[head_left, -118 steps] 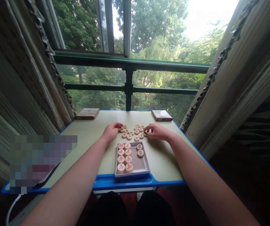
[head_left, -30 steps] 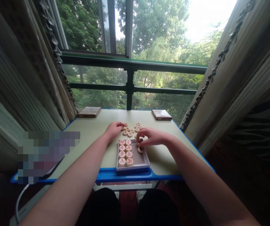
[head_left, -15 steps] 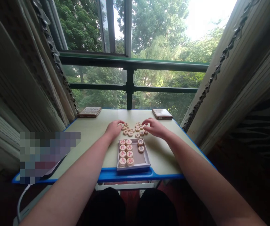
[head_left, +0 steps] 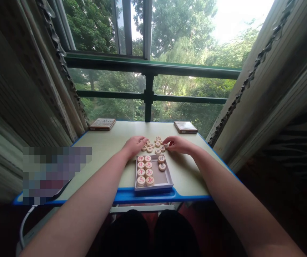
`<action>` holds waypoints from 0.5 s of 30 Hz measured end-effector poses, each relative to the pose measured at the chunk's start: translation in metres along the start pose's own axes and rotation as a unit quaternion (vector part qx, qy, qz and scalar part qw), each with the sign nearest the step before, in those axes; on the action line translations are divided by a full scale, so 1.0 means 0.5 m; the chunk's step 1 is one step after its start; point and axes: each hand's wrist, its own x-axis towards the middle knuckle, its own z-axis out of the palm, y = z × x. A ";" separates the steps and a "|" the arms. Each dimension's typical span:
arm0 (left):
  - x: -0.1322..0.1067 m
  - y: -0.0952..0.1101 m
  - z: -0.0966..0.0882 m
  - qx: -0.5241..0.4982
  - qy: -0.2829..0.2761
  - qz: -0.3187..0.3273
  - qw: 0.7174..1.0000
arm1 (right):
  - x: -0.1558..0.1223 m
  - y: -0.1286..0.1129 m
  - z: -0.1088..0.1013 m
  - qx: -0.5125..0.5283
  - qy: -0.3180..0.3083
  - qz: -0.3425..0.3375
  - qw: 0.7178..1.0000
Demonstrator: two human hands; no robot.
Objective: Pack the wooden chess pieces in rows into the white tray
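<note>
My left hand [head_left: 135,147] bends over the left side of a loose cluster of round wooden xiangqi pieces [head_left: 149,149]. Its fingers are closed at one of them, partly hiding it. On the cluster's right side, my right hand [head_left: 179,145] pinches a xiangqi piece [head_left: 166,146] between thumb and fingers. Nearer to me lies a shallow white box [head_left: 156,177]. Two columns of red-marked pieces [head_left: 149,172] fill its left part. A pair of dark-marked pieces [head_left: 162,166] sits in its upper right.
The box stands near the front edge of a pale table [head_left: 100,157] with a blue rim. Flat boxes lie at the far left [head_left: 102,124] and far right [head_left: 185,127] corners. A blurred-out device with a white cable [head_left: 26,217] is at left. Curtains and a railed window surround the table.
Both hands have moved inward and down onto the loose pieces, and their fingers have closed. The pieces in the box have stayed in place. The view has shifted slightly.
</note>
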 end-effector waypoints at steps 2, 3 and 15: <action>0.000 0.003 0.000 0.010 0.007 0.008 1.000 | 0.001 0.003 -0.001 -0.003 0.007 -0.003 1.000; -0.001 0.006 -0.001 0.015 0.011 0.011 1.000 | 0.001 0.004 -0.003 -0.003 0.012 -0.004 1.000; -0.019 0.066 -0.010 -0.037 -0.011 0.035 0.999 | -0.012 -0.024 0.004 0.136 0.082 -0.172 0.972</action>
